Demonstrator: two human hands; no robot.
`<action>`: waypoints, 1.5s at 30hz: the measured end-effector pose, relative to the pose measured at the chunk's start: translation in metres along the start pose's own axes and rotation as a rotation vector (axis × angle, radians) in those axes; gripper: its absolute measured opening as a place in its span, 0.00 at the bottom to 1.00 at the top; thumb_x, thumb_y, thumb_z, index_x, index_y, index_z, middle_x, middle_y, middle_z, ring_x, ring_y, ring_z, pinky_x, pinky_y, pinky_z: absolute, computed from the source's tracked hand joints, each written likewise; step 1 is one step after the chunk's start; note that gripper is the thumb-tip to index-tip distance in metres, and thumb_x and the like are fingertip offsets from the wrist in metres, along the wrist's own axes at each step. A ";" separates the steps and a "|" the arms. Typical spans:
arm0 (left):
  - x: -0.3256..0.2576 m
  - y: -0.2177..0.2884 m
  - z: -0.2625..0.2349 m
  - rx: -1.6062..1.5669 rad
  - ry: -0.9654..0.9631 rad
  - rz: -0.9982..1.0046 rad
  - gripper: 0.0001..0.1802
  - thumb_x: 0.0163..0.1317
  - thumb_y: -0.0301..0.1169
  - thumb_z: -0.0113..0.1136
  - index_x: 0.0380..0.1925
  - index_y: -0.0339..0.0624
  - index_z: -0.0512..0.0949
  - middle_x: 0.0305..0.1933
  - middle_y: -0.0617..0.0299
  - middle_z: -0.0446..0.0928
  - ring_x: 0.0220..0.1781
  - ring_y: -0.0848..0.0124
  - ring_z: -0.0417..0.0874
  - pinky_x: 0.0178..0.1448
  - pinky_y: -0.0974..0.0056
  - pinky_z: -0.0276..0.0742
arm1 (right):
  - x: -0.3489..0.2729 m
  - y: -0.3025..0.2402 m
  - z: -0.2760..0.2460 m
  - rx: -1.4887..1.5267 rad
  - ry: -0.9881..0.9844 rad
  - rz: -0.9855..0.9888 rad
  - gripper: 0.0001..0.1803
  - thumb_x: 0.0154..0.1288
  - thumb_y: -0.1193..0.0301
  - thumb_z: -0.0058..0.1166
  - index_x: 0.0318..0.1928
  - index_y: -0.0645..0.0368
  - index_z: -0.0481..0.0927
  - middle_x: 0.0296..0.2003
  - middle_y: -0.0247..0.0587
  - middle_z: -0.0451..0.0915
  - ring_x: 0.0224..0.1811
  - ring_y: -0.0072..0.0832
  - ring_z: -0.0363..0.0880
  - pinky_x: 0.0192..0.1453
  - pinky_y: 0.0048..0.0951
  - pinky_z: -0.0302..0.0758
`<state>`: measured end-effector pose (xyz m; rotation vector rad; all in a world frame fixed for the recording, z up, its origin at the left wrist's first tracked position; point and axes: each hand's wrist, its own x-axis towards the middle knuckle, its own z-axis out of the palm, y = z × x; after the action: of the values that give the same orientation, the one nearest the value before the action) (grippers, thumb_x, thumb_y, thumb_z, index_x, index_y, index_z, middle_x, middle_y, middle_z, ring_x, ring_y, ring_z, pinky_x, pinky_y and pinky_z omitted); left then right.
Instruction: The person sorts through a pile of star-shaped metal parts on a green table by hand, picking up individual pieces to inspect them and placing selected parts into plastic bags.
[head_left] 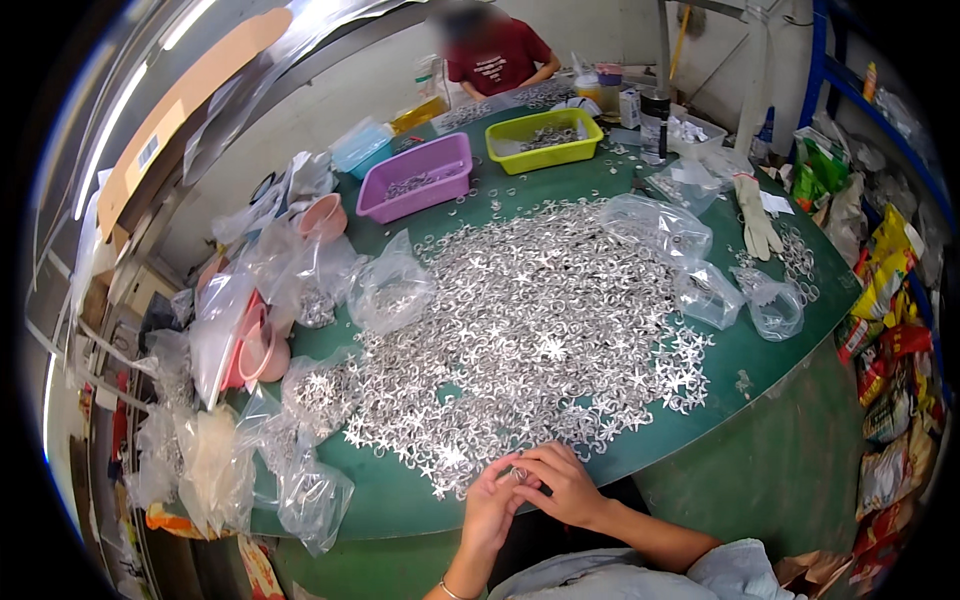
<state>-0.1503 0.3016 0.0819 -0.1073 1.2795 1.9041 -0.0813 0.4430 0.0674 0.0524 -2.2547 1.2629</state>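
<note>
Close to the table's near edge, my left hand [490,502] and my right hand [562,487] meet, fingertips together. Pinched between them is a small silver ring [518,474], partly covered by the fingers; its exact shape is hard to make out. Just beyond the hands spreads a wide heap of small silver metal pieces [530,320], many of them ring-like or star-shaped. It lies loose on the green tabletop [640,450].
Clear plastic bags [315,500] holding silver pieces line the left side; more bags [655,225] lie at the right. A purple basin [420,180] and a yellow-green basin [545,150] stand at the back. A glove [755,220] lies at right. Someone in a dark red shirt [500,60] sits opposite.
</note>
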 end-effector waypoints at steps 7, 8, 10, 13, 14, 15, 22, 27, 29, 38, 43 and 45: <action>0.003 -0.009 0.004 -0.076 -0.138 0.008 0.22 0.69 0.20 0.48 0.62 0.30 0.63 0.52 0.45 0.78 0.53 0.58 0.83 0.60 0.55 0.80 | -0.005 0.001 -0.012 -0.044 0.018 0.037 0.15 0.56 0.80 0.56 0.47 0.63 0.81 0.42 0.44 0.79 0.45 0.41 0.76 0.49 0.37 0.74; 0.002 -0.010 0.007 -0.078 -0.161 0.025 0.22 0.69 0.20 0.49 0.62 0.30 0.63 0.52 0.45 0.78 0.53 0.58 0.83 0.60 0.55 0.80 | -0.003 -0.001 -0.016 -0.056 0.003 0.023 0.16 0.57 0.81 0.55 0.47 0.63 0.81 0.42 0.44 0.78 0.44 0.41 0.76 0.49 0.36 0.74; 0.003 -0.010 0.015 -0.087 -0.190 0.031 0.23 0.70 0.21 0.49 0.63 0.30 0.62 0.55 0.42 0.77 0.55 0.56 0.82 0.61 0.54 0.78 | 0.004 -0.006 -0.028 -0.083 -0.027 -0.007 0.16 0.58 0.82 0.52 0.48 0.63 0.81 0.42 0.45 0.78 0.44 0.40 0.77 0.48 0.36 0.75; 0.000 -0.001 0.030 -0.048 -0.197 0.045 0.21 0.70 0.22 0.48 0.62 0.30 0.63 0.56 0.39 0.76 0.56 0.54 0.82 0.62 0.55 0.78 | 0.005 0.013 -0.044 0.014 0.007 0.158 0.18 0.58 0.82 0.50 0.51 0.63 0.78 0.43 0.46 0.77 0.45 0.42 0.76 0.49 0.36 0.74; -0.005 0.003 0.029 0.019 -0.169 0.071 0.21 0.70 0.22 0.48 0.62 0.29 0.64 0.56 0.38 0.76 0.56 0.54 0.82 0.62 0.55 0.78 | 0.018 0.017 -0.059 -0.040 0.059 0.144 0.16 0.60 0.83 0.47 0.49 0.64 0.79 0.43 0.49 0.77 0.45 0.42 0.76 0.48 0.35 0.75; -0.009 0.006 0.027 0.085 -0.138 0.097 0.20 0.71 0.23 0.49 0.61 0.29 0.64 0.55 0.38 0.76 0.56 0.53 0.82 0.62 0.56 0.78 | 0.029 0.030 -0.077 0.052 0.140 0.156 0.14 0.62 0.84 0.43 0.46 0.65 0.78 0.41 0.48 0.78 0.40 0.39 0.78 0.46 0.36 0.76; -0.009 -0.012 -0.006 0.160 0.014 0.149 0.16 0.71 0.22 0.48 0.56 0.28 0.69 0.53 0.40 0.78 0.54 0.55 0.83 0.61 0.59 0.78 | 0.142 0.137 -0.223 -0.575 0.411 0.137 0.13 0.62 0.85 0.45 0.43 0.66 0.81 0.37 0.57 0.75 0.42 0.51 0.77 0.48 0.42 0.74; -0.012 -0.020 -0.014 0.134 0.069 0.183 0.14 0.71 0.23 0.48 0.54 0.27 0.70 0.50 0.42 0.80 0.50 0.56 0.84 0.56 0.59 0.82 | 0.168 0.175 -0.233 -0.907 0.232 0.180 0.10 0.57 0.86 0.47 0.41 0.70 0.77 0.44 0.63 0.73 0.46 0.58 0.77 0.52 0.49 0.74; -0.011 -0.023 -0.015 0.124 0.066 0.199 0.14 0.71 0.22 0.48 0.54 0.27 0.71 0.49 0.42 0.80 0.50 0.56 0.84 0.55 0.59 0.82 | 0.175 0.177 -0.238 -0.995 0.241 0.222 0.12 0.56 0.87 0.48 0.42 0.71 0.74 0.47 0.63 0.71 0.47 0.59 0.77 0.52 0.50 0.75; 0.006 -0.039 -0.026 0.099 0.057 0.279 0.14 0.71 0.21 0.47 0.54 0.26 0.70 0.48 0.42 0.79 0.48 0.57 0.85 0.54 0.59 0.83 | 0.211 0.217 -0.267 -1.024 0.213 0.511 0.17 0.56 0.81 0.54 0.49 0.67 0.73 0.53 0.66 0.71 0.48 0.60 0.78 0.51 0.50 0.77; 0.000 -0.045 -0.022 0.169 0.067 0.371 0.14 0.71 0.22 0.47 0.53 0.26 0.70 0.47 0.44 0.80 0.47 0.59 0.85 0.55 0.59 0.83 | 0.224 0.215 -0.258 -0.913 0.081 0.734 0.39 0.53 0.65 0.69 0.62 0.64 0.65 0.62 0.64 0.67 0.59 0.57 0.74 0.59 0.50 0.74; -0.002 -0.042 -0.018 0.201 0.060 0.410 0.13 0.72 0.22 0.47 0.53 0.26 0.70 0.47 0.45 0.80 0.47 0.60 0.85 0.55 0.59 0.82 | 0.228 0.206 -0.250 -1.014 0.054 0.714 0.50 0.49 0.59 0.72 0.67 0.62 0.58 0.65 0.62 0.62 0.66 0.57 0.65 0.65 0.52 0.67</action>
<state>-0.1271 0.2923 0.0433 0.2201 1.6216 2.1069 -0.2241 0.8087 0.1186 -1.2059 -2.6807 0.2248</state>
